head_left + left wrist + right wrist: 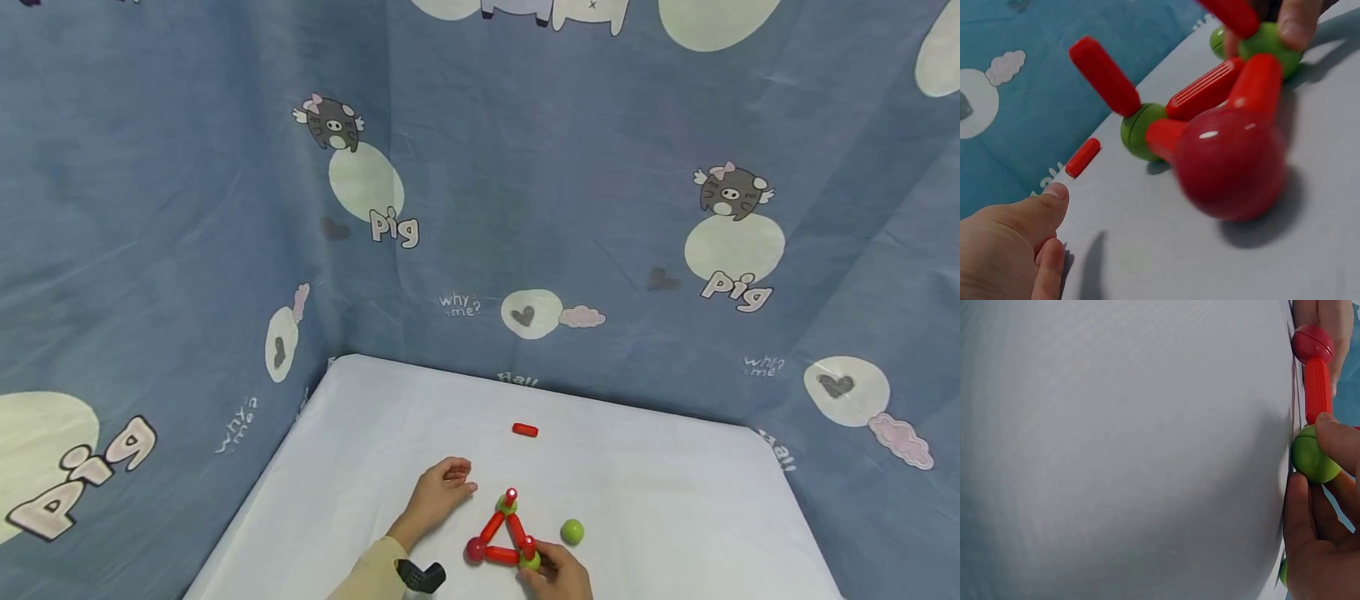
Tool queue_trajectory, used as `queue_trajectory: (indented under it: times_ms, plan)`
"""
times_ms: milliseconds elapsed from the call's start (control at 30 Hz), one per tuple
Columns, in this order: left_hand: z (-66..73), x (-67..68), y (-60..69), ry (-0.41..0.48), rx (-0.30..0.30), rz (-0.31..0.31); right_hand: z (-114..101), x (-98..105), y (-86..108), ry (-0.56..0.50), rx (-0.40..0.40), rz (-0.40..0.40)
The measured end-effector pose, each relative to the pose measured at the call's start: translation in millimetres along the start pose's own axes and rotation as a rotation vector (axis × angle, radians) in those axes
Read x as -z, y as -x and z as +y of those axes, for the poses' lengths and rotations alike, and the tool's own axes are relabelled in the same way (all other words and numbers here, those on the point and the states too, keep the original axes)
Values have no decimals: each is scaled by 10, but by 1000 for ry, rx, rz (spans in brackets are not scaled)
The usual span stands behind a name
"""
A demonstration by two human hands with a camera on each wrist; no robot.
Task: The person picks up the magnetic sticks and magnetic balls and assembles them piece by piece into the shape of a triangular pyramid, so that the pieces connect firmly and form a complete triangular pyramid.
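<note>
On the white table lies a triangle of red rods (502, 555) joined by balls at its corners. One corner is a dark red ball (1230, 164); the other two are green balls, each with a red rod standing up from it. My right hand (561, 573) pinches the near-right green ball (1315, 455) between thumb and fingers. My left hand (442, 493) is held to the left of the triangle, its fingers relaxed and holding nothing. In the left wrist view, the far green ball (1141, 131) bears a tilted upright rod (1105, 76).
A loose green ball (572, 532) lies right of the triangle. Farther back on the table (637, 475) is a single red rod (525, 430). Blue printed cloth (480, 250) hangs behind and at the sides. A black strap (421, 577) is around the left wrist.
</note>
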State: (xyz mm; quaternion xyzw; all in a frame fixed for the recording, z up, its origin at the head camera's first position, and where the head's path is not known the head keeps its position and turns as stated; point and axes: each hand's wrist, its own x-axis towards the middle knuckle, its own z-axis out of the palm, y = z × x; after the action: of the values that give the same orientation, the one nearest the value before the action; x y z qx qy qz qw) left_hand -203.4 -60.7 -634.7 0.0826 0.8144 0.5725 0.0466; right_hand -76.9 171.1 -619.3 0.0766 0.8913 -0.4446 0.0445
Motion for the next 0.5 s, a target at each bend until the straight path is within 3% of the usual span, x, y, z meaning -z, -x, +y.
queue_trajectory:
  times_ms: [167,267,500]
  plan:
    - [-31,-55,-222,-35,25,7,71,-26,-8,-15,38,22]
    - [-33,-86,-345,-48,48,1,76,-32,-5,-38,26,14]
    - [62,-156,-625,-60,41,-27,50,-18,-11,-57,-6,1]
